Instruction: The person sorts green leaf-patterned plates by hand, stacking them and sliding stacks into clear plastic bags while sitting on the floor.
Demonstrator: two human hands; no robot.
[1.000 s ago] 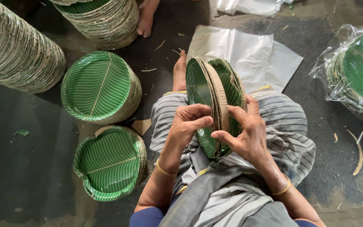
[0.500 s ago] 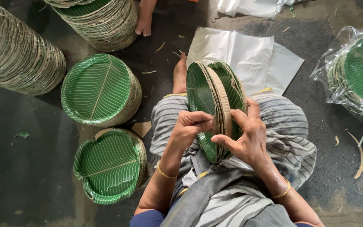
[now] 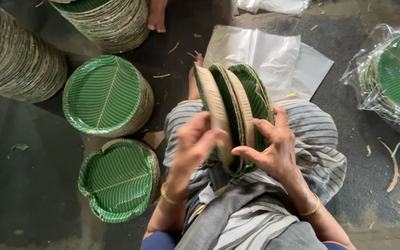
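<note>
- I note the floor (image 3: 33, 185) first: dark, worn, littered with thin pale scraps, and everything rests on it; I see no desk.
- At 10 o'clock a tall pile of plates (image 3: 15, 60) lies with its pale brown edges showing; a second tall pile (image 3: 107, 21) stands at 11 o'clock, green face up. I judge them stacked high to save floor room.
- At 9 o'clock, just left of the knee, sits a shorter round green stack (image 3: 105, 95), leaf-veined face up. Below it at 8 o'clock a notched stack (image 3: 119, 180) lies tilted against it. Both are within easy reach of my left arm.
- At 2 o'clock a wrapped stack (image 3: 396, 76) sits in clear film, well apart from the loose ones.
- At 12 o'clock flat clear bags (image 3: 265, 53) are spread on the floor just beyond the knee.
- The striped cloth (image 3: 311, 139) over the lap serves as the working surface.
- The bundle of green plates (image 3: 234, 115) stands on edge at centre, above the lap, fanned into three or so leaves; held upright, I judge, so the rims can be parted.
- My left hand (image 3: 195, 143) curls over the nearest pale rim, fingers pressing it.
- My right hand (image 3: 274, 148) cups the far side, thumb laid across the rims, pinching the bundle.
- A bare foot (image 3: 156, 16) of another person shows at 12 o'clock.
</note>
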